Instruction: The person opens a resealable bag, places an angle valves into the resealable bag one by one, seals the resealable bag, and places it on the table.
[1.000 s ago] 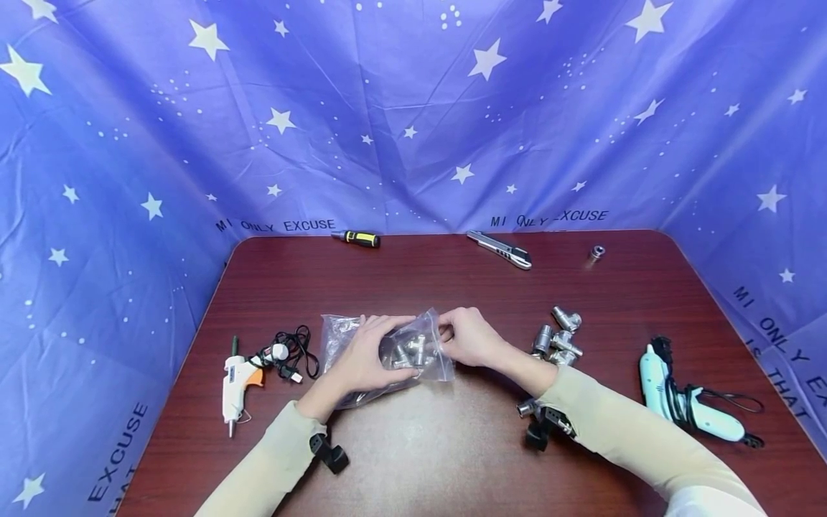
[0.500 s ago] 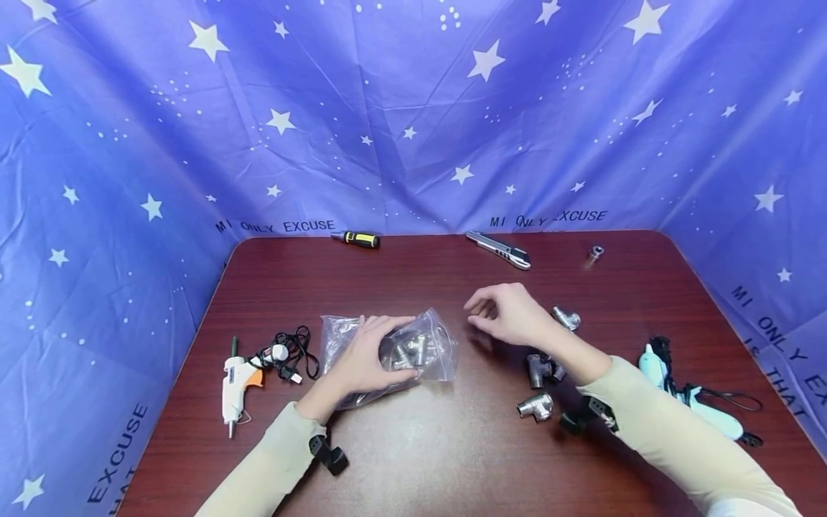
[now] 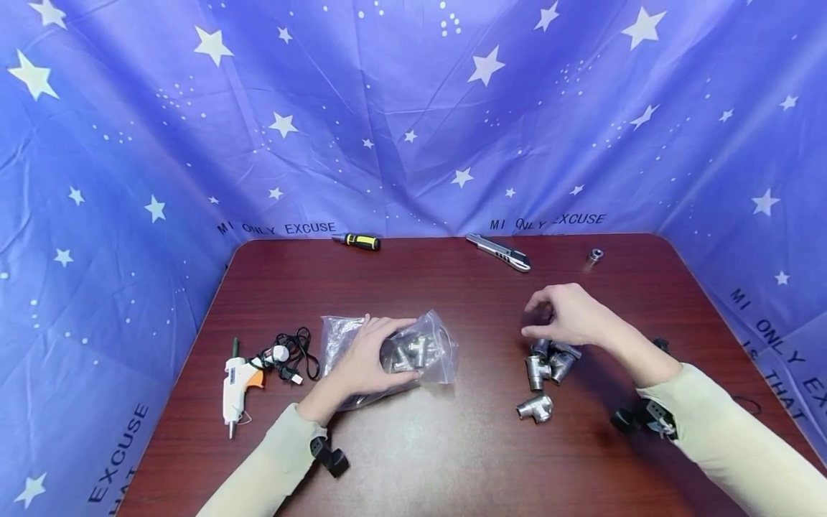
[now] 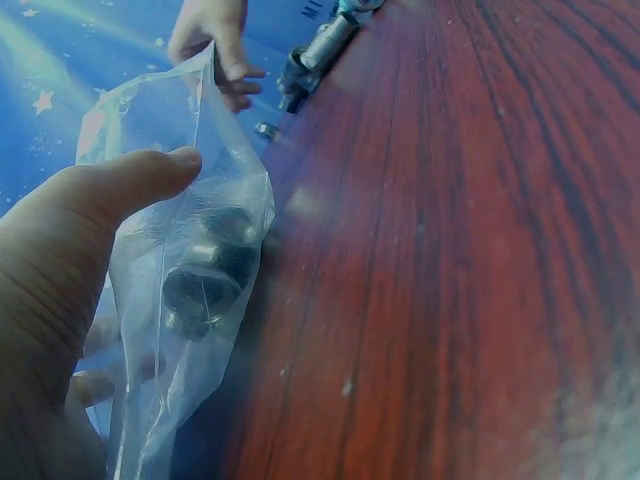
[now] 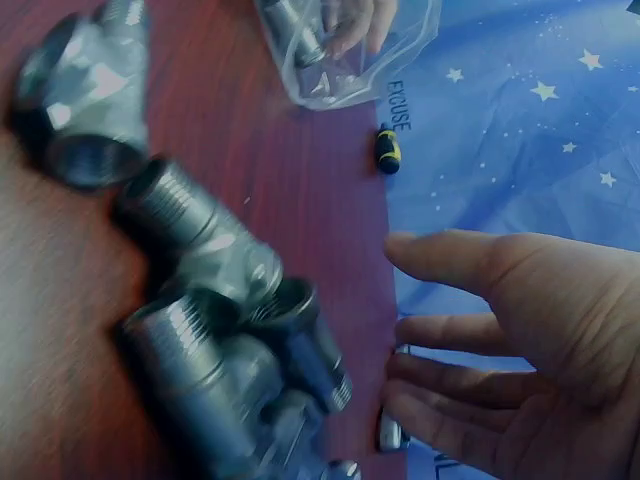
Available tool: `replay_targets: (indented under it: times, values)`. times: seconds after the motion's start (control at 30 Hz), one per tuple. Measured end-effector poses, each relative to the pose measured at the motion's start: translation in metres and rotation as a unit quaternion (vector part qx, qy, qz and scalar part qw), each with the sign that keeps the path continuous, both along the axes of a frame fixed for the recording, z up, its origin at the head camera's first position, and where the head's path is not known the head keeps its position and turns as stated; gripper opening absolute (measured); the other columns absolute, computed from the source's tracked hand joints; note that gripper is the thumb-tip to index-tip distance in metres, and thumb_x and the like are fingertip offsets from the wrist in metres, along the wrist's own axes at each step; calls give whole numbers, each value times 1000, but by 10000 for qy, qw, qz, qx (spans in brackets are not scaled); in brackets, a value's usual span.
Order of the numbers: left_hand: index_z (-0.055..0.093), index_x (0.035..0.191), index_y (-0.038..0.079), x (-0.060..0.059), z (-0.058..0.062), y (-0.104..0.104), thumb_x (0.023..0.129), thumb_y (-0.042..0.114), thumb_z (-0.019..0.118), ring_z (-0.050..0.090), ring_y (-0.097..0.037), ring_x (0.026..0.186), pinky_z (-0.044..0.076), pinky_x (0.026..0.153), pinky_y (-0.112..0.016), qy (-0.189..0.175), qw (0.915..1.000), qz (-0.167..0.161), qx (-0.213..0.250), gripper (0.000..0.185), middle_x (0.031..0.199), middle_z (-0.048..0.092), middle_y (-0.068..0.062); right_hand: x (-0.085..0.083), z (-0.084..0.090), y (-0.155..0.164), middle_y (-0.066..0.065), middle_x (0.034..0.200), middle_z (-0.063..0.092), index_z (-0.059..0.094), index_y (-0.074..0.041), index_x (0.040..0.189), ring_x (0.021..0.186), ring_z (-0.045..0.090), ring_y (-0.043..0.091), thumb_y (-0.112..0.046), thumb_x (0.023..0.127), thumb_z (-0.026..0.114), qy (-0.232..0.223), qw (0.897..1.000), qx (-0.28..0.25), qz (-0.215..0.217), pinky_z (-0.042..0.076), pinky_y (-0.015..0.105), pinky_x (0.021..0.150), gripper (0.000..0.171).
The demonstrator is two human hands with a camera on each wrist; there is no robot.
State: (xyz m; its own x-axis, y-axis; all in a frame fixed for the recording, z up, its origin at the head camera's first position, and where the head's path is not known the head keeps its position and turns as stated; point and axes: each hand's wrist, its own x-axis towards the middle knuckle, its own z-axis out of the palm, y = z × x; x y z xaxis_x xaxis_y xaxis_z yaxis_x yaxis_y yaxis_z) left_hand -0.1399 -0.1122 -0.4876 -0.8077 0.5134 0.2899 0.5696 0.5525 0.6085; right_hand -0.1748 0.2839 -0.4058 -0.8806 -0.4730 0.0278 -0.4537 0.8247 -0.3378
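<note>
- Head view: I am seeing my left hand [image 3: 362,355] resting on the clear plastic bag [image 3: 434,350] on the surface [image 3: 439,459], fingers curled over it and pinning it down, several metal pipe fittings already lying inside. My right hand [image 3: 568,316] is hovering over the loose fittings [image 3: 545,362], fingers loosely bent and, as far as I can tell, holding nothing. One fitting [image 3: 535,408] is lying apart, nearer me. A glue gun [image 3: 235,384], a screwdriver [image 3: 355,241] and a utility knife [image 3: 500,252] are lying well apart from the work.
- Left wrist view: my thumb [image 4: 150,175] is pressing on the bag [image 4: 190,290], dark fittings showing through the plastic.
- Right wrist view: my fingers [image 5: 470,260] are spread and empty just beside the blurred pile of threaded fittings [image 5: 190,330].
- Progress, as I am judging it: part of the fittings are bagged; at least four are waiting outside, and the bag mouth looks unsealed.
</note>
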Motion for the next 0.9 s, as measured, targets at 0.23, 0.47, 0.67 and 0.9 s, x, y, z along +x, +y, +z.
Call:
replay_targets:
  times: [0.23, 0.47, 0.67, 0.9]
  values:
    - [58, 151, 20, 0, 1, 0, 73, 42, 95, 62, -28, 133, 25, 127, -73, -172, 9998, 33, 33, 89, 135, 71, -4, 12, -9, 12, -5, 85, 75, 80, -11, 100, 78, 66, 11, -38, 71, 96, -366, 9991, 201, -83, 56, 30, 69, 43]
    - [59, 150, 21, 0, -3, -1, 73, 43, 95, 63, -28, 131, 29, 125, -74, -72, 9999, 36, 116, 87, 133, 71, -3, 14, -14, 11, -7, 75, 72, 81, -10, 95, 70, 66, 7, -31, 67, 96, -323, 9994, 108, 69, 56, 27, 64, 39]
    - [59, 149, 22, -3, -12, -2, 74, 47, 93, 65, -27, 126, 33, 121, -75, 230, 9991, -60, 362, 87, 131, 72, -2, 18, -6, 1, -5, 81, 75, 81, -7, 101, 74, 69, 8, -27, 71, 93, -19, 9998, -11, -215, 57, 30, 68, 38]
    - [60, 149, 21, -2, -4, -1, 72, 44, 95, 64, -28, 128, 33, 122, -74, 69, 9997, -19, 233, 89, 132, 72, -2, 21, 2, -30, 2, 95, 81, 79, -6, 110, 84, 78, 15, -22, 77, 94, 98, 9944, -1047, -115, 66, 36, 77, 40]
